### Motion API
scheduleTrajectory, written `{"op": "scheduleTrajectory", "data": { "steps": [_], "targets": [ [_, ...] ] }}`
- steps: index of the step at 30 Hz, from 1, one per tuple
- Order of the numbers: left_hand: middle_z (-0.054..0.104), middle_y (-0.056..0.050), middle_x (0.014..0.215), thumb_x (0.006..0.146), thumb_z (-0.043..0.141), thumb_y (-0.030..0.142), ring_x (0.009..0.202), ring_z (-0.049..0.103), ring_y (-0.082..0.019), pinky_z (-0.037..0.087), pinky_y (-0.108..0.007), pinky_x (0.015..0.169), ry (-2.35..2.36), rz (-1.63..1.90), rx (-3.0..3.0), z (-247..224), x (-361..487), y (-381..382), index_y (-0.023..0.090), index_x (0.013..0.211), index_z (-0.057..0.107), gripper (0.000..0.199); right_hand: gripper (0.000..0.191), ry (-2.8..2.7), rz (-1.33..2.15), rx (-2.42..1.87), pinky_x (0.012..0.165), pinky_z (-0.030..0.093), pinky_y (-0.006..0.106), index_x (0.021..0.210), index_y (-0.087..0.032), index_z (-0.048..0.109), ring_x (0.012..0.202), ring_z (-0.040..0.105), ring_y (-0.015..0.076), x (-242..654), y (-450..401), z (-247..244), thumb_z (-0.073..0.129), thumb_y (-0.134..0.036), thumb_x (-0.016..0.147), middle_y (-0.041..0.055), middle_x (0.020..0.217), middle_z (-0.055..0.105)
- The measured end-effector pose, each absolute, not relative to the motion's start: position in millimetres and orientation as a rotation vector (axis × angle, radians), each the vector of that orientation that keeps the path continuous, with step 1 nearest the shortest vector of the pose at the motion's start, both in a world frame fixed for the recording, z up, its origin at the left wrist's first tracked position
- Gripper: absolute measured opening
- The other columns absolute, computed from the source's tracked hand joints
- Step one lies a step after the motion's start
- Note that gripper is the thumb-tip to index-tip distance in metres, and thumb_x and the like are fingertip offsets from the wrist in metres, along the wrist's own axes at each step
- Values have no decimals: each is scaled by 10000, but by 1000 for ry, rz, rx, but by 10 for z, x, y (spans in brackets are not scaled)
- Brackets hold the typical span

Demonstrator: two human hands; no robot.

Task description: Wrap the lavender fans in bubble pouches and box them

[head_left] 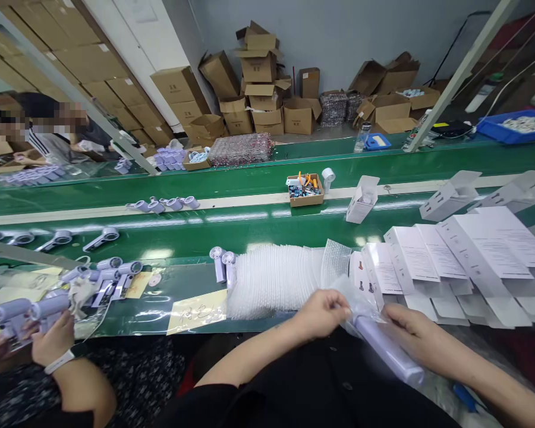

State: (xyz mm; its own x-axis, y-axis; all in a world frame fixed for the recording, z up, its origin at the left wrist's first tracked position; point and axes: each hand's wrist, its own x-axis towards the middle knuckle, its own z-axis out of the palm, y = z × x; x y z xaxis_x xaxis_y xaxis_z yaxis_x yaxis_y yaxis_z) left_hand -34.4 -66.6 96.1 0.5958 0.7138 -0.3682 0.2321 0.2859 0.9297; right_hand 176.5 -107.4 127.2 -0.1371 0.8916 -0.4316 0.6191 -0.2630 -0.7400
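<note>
A lavender handheld device [390, 351] lies slantwise between my hands, with clear plastic wrap around its upper end. My left hand [323, 310] pinches the edge of a clear plastic bag [350, 294] at the device's upper left. My right hand [421, 333] is on the device's right side, its fingers bent against the plastic. Just beyond my left hand stands a long row of bubble-wrap sleeves [276, 276], with one sleeve [335, 261] leaning at its right end. Two lavender fans [220, 264] stand at the row's left end.
White boxes [463, 261] with open flaps crowd the right side. A small carton of parts [305, 193] sits on the line ahead. At the left, a co-worker's hands [56, 339] hold lavender devices. A handwritten yellow paper [196, 312] lies left of the sleeves.
</note>
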Motion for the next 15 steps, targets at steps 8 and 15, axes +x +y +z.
{"op": "scheduleTrajectory", "data": {
  "steps": [8, 15],
  "targets": [
    [476, 42, 534, 704, 630, 273, 475, 379, -51, 303, -175, 457, 969, 552, 1326, 1418, -231, -258, 114, 731, 627, 162, 257, -1715, 1419, -1778, 527, 446, 264, 604, -201, 573, 575, 577, 175, 1992, -724, 1801, 576, -392, 776, 26, 610, 632],
    [511, -118, 1179, 583, 759, 459, 1056, 494, -249, 441, -343, 840, 756, 869, 1699, 1700, -371, -42, 166, 1255, 441, 799, 236, -1663, 1505, -1508, 584, 516, 312, 693, -171, 619, 638, 641, 211, 1966, -414, 2171, 576, -382, 791, 58, 677, 662]
  ]
}}
